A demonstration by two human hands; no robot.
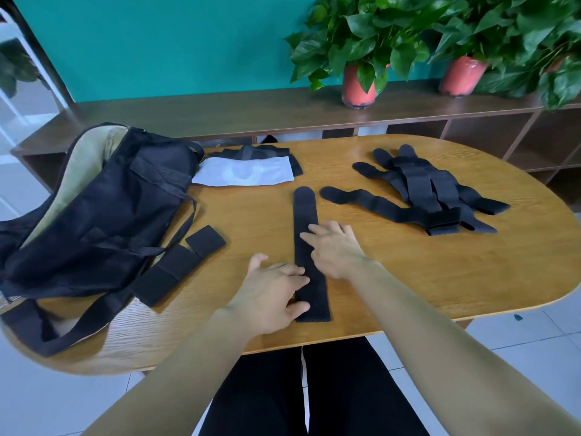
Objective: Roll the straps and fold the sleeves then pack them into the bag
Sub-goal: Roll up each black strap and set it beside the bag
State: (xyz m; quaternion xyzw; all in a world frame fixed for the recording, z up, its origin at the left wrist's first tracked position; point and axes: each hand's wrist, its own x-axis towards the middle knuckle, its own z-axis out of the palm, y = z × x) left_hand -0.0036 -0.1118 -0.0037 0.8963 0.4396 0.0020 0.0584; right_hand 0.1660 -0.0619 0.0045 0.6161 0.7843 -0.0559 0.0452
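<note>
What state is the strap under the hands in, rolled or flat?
Flat: the strap lies stretched full length on the table, nothing rolled yet.

Black trousers (345,391) with a thin white strip (303,369) down the middle; forearms (188,357), left grip (273,294) and right grip (333,250) are bare.

Lit brightly and evenly, seemingly from the washed-out left edge. Cast only soft, faint shadows. Left a pale sheen across the far part of the table (333,152). Curved the shelf (220,105) and the tabletop edges, wide-angle fashion. Blurred the bag (94,215) slightly and swallowed detail in its black cloth.
</note>
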